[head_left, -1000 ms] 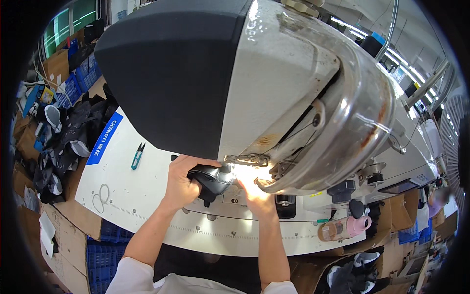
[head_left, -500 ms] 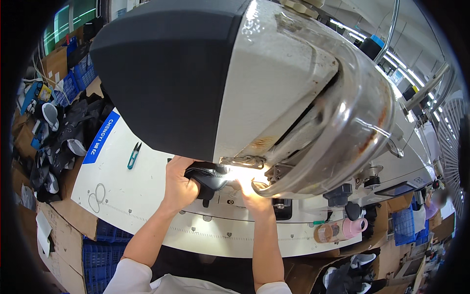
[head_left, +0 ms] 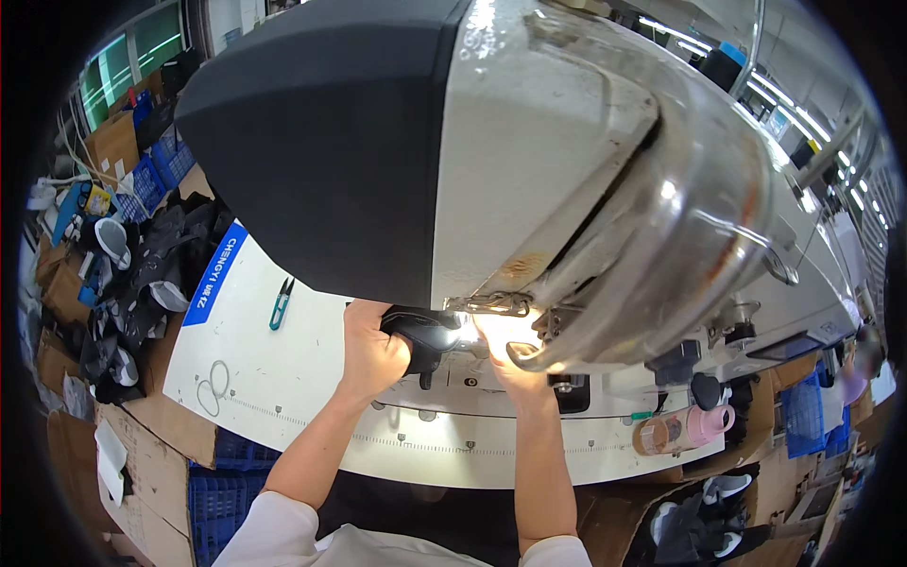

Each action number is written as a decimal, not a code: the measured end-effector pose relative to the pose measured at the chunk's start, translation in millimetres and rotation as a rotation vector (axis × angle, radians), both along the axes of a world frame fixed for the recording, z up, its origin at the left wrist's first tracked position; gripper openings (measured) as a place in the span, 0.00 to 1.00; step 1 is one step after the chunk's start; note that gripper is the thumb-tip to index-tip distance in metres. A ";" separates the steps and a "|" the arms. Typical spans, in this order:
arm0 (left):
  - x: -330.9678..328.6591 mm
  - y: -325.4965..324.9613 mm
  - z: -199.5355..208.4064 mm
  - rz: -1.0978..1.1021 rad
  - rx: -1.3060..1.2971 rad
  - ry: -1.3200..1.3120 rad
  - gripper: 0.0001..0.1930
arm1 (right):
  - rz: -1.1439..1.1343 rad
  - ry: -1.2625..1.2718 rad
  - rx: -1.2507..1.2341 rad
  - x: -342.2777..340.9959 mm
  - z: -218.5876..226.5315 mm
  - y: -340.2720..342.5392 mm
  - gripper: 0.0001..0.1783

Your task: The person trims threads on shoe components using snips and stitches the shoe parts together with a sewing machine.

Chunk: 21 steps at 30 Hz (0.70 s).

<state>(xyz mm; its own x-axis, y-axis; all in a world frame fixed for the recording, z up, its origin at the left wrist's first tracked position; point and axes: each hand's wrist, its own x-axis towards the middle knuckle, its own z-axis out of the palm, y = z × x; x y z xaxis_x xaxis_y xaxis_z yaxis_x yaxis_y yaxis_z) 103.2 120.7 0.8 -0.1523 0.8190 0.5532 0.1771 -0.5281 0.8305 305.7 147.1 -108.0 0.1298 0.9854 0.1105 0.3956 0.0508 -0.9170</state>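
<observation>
Under the large head of a sewing machine point(head_left: 548, 161), a curved black leather-like shoe upper point(head_left: 423, 333) lies by the lit needle area. My left hand point(head_left: 374, 352) is closed on its left side, with the thumb pressed on the piece. My right hand point(head_left: 518, 364) is at the right of the sewing spot, close to the piece. Strong lamp glare and the machine's clear curved guard point(head_left: 652, 274) hide its fingers, so their grip cannot be made out. The needle itself is lost in the glare.
Teal thread snips point(head_left: 282, 304) and a loop of thread point(head_left: 213, 387) lie on the white table point(head_left: 312, 364) at left. A pink-capped bottle point(head_left: 682, 430) lies at the right front edge. Black shoe parts point(head_left: 142, 283) are piled far left; a carton of shoes point(head_left: 699, 520) stands lower right.
The whole view has shifted, so the table and machine appear further right. Both hands stay at the sewing spot, and the left keeps its hold on the shoe upper.
</observation>
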 end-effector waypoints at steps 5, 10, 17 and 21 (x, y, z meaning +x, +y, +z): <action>3.1 1.6 0.7 0.079 0.127 0.135 0.25 | 0.160 0.211 0.217 -7.4 50.1 -10.5 0.08; 1.9 4.8 -2.5 0.067 0.035 0.136 0.26 | 0.263 0.148 0.097 -7.9 80.4 -16.6 0.04; 13.6 -48.9 14.7 0.188 0.143 0.423 0.29 | 0.045 0.005 0.570 -26.6 66.0 -17.4 0.06; 22.9 -59.9 11.4 0.207 0.151 0.376 0.29 | 0.127 0.113 0.365 -22.2 60.1 -19.5 0.08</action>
